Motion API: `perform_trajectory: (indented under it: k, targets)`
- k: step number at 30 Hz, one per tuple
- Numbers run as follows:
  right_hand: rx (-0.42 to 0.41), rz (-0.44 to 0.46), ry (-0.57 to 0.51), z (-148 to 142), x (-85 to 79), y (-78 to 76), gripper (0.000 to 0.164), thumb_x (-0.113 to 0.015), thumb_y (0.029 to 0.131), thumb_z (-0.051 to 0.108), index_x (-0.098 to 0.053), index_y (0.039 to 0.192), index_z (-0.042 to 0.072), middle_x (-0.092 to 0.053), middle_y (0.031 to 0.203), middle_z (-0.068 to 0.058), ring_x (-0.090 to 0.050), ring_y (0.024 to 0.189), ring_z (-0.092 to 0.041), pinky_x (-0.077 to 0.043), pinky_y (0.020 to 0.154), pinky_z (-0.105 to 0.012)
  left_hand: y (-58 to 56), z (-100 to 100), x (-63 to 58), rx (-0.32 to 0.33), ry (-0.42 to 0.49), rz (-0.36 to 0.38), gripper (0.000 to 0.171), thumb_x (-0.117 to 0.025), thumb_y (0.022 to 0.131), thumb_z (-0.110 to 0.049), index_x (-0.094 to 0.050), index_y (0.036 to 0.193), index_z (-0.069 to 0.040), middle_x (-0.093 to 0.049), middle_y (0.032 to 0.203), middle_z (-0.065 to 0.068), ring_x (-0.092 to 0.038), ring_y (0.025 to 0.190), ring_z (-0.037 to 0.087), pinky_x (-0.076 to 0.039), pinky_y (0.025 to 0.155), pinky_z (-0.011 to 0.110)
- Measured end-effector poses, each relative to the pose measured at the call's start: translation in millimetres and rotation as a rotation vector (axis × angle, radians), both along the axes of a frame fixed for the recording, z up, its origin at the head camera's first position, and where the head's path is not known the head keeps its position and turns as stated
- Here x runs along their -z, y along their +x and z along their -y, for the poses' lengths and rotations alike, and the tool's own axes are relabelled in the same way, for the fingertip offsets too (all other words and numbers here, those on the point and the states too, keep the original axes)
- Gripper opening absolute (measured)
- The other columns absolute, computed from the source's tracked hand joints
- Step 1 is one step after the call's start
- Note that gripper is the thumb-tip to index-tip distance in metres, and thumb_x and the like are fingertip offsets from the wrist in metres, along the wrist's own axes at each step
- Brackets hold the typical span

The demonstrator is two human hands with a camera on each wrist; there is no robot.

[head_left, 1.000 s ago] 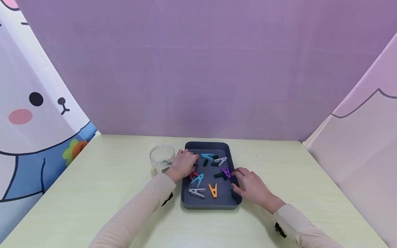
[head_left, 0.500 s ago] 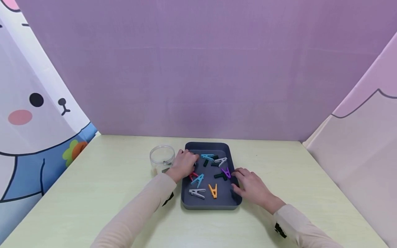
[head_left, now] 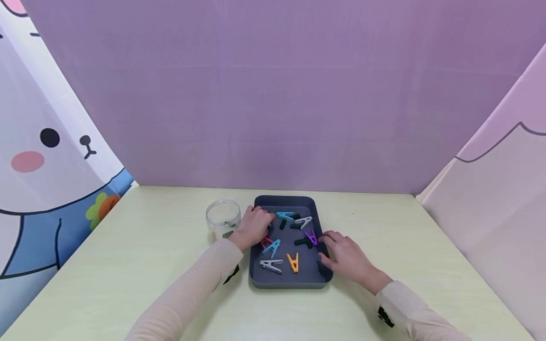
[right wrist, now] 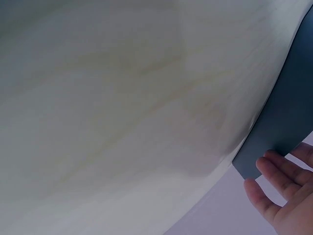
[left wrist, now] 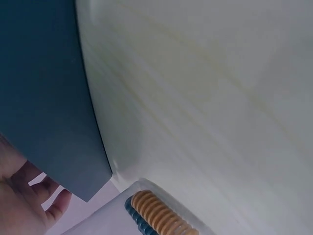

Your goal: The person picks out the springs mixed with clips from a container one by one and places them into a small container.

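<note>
A dark grey tray (head_left: 290, 285) holds clothespin-like clips: an orange clip (head_left: 293, 263), a purple clip (head_left: 311, 237), a red clip (head_left: 265, 242), a light-blue clip (head_left: 272, 247) and a grey clip (head_left: 271, 265) among them. My left hand (head_left: 254, 225) reaches over the tray's left rim, its fingertips inside; I cannot tell whether they pinch anything. In the left wrist view, that hand's fingers (left wrist: 59, 204) show past the tray's dark wall. At the right rim my right hand (head_left: 346, 255) rests with relaxed fingers, touching the tray wall (right wrist: 274, 122) in the right wrist view.
Left of the tray stands a clear round jar (head_left: 223, 215), partly behind my left wrist. An orange ribbed piece (left wrist: 159, 213) and a dark green one show in it. Dark green ribbed pieces (head_left: 303, 242) also lie in the tray. A purple backdrop (head_left: 273, 118) rises behind the table.
My left hand has shifted very slightly to the right over the tray's rim. The right hand, the tray and the visible clips stay in place.
</note>
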State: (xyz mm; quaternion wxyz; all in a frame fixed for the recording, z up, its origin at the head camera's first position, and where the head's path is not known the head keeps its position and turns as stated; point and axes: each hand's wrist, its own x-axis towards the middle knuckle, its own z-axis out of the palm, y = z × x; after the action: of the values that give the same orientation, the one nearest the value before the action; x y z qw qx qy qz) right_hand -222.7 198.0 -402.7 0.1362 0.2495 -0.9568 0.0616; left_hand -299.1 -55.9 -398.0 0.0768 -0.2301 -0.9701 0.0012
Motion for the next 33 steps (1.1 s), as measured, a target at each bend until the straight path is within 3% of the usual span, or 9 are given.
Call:
perform_trajectory:
  k: [33]
  targets:
    - [-0.011,-0.011,0.015,-0.3,-0.2,-1.3,0.037,-0.066,0.080,0.032,-0.062,0.107,0.006,-0.059,0.112,-0.010,-0.056,0.102,-0.023,-0.049,0.081,-0.040,-2.2,2.4,-0.3,0.032,0.058,0.059,0.013,-0.070,0.078,-0.019,-0.069,0.090,-0.024,-0.068,0.091,-0.005,-0.053,0.088,0.019,-0.035,0.080,0.038]
